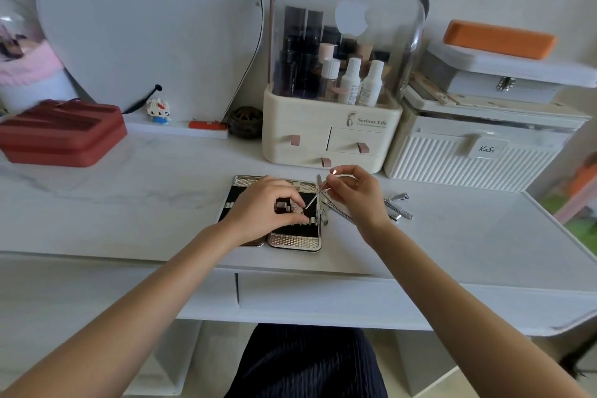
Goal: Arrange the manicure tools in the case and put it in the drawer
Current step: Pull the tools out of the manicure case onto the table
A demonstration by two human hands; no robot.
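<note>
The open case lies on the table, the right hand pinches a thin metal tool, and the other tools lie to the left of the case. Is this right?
Not quite. In the head view the other tools lie to the right of the case, not the left. The case is open on the table, and the right hand pinches the thin metal tool.

"Serious Life" on organizer [332,126]; "KaSi" on box [468,158]

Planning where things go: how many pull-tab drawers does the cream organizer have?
3 on the cream organizer: upper-left tab, upper-right tab, and bottom-centre tab just behind the open manicure case. None looks hidden.
</note>
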